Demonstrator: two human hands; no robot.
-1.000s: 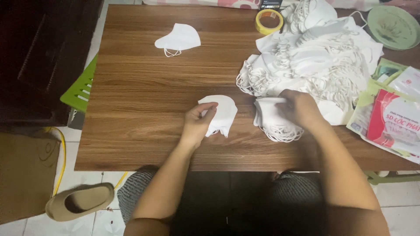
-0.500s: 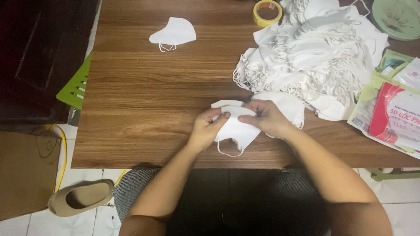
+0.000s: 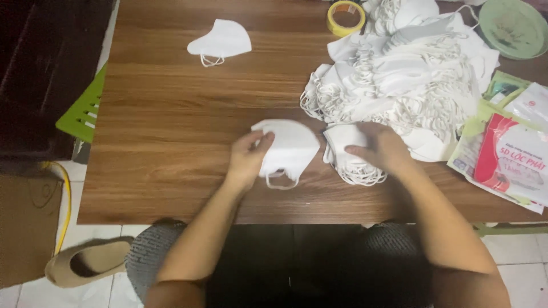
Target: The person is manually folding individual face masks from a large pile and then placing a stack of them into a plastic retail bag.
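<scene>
My left hand (image 3: 246,157) pinches a folded white face mask (image 3: 288,148); my right hand (image 3: 381,149) presses flat, I think, on a small mask stack (image 3: 351,157), whose loose ear loops could snag and drag neighbours.

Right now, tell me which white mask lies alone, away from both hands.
The folded white mask at the table's far left, apart from the big heap.

two hands are showing, the left hand (image 3: 248,157) and the right hand (image 3: 379,149). two single white masks are lying apart on the table: one mask (image 3: 289,147) near the front and one lone mask (image 3: 221,40) far back, while the heap of masks (image 3: 399,74) is holding too many to count. one tape roll (image 3: 345,16), one green plate (image 3: 514,27) and one slipper (image 3: 88,262) are showing.
</scene>
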